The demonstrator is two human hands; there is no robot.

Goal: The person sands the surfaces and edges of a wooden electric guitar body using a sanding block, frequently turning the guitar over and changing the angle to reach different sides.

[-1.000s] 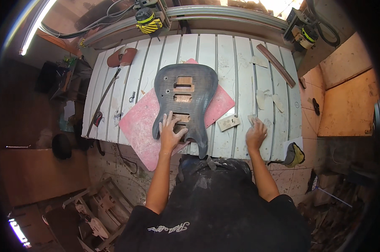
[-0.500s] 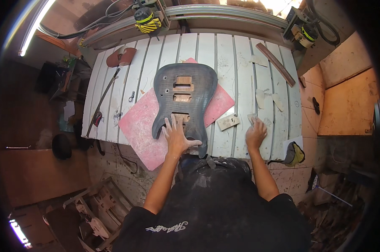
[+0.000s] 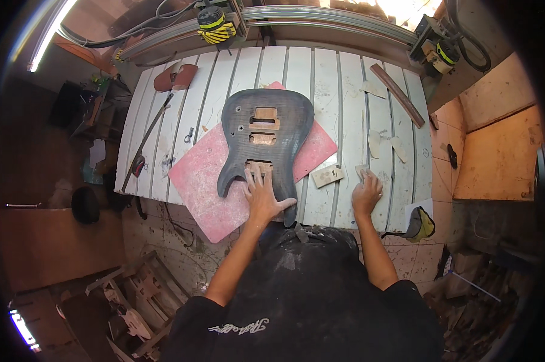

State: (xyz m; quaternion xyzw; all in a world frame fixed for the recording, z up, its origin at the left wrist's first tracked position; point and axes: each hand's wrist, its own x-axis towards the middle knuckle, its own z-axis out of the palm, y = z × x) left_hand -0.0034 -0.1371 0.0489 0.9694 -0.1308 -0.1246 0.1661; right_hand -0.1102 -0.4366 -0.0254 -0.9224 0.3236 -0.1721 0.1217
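Note:
A dark grey-black electric guitar body (image 3: 272, 110) with bare-wood pickup cavities lies on a dusty pink board (image 3: 203, 181), its neck end toward me. My left hand (image 3: 264, 198) rests on that near end, fingers spread over the closest cavity and thumb stretched toward the right edge. Right of the body, my right hand (image 3: 367, 196) is on the white slatted table, its fingers curled over what looks like a pale scrap of sandpaper (image 3: 361, 169). The fingers partly cover that scrap. A small pale block (image 3: 327, 176) lies between the guitar body and my right hand.
Pale paper scraps (image 3: 374, 143) and a long brown strip (image 3: 397, 96) lie on the table's (image 3: 321, 78) right side. Reddish-brown sandpaper (image 3: 176, 78) and a long dark rod (image 3: 149, 139) are at left. A metal rail (image 3: 327, 17) with mounted machines spans the back.
My left hand has slid a little to the right on the guitar body, its fingers drawing closer together. My right hand has barely moved.

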